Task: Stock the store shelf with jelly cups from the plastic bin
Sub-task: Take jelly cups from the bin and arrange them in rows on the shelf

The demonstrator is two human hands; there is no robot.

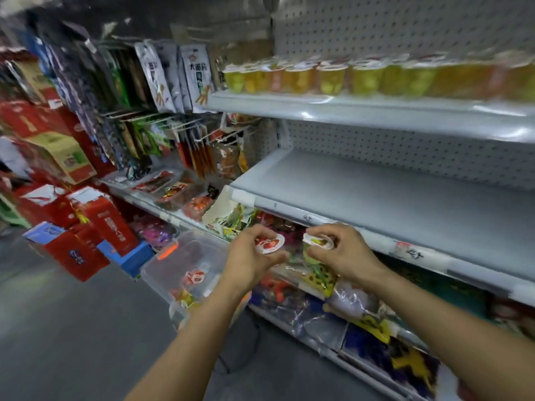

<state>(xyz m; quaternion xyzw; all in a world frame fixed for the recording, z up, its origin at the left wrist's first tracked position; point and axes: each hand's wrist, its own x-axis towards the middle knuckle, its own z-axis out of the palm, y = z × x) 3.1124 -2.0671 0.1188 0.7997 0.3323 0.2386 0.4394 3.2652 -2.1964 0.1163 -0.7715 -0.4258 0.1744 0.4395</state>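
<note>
My left hand [249, 256] grips a jelly cup with a red-and-white lid [269, 243], held just below the front edge of the bare grey middle shelf [376, 192]. Beside it my right hand [338, 250] grips a second jelly cup with a white lid and greenish contents [317, 241]. A clear plastic bin [185, 264] with a few more cups inside sits low at the left of my hands. On the top shelf [347, 111] stands a row of several yellow and green jelly cups [333, 78].
Snack packets hang on hooks [173, 82] left of the shelves. Lower shelves [347, 308] hold bagged goods. Red cartons [95, 227] are stacked on the grey floor [72, 328] at the left. A pegboard [405, 24] backs the shelves.
</note>
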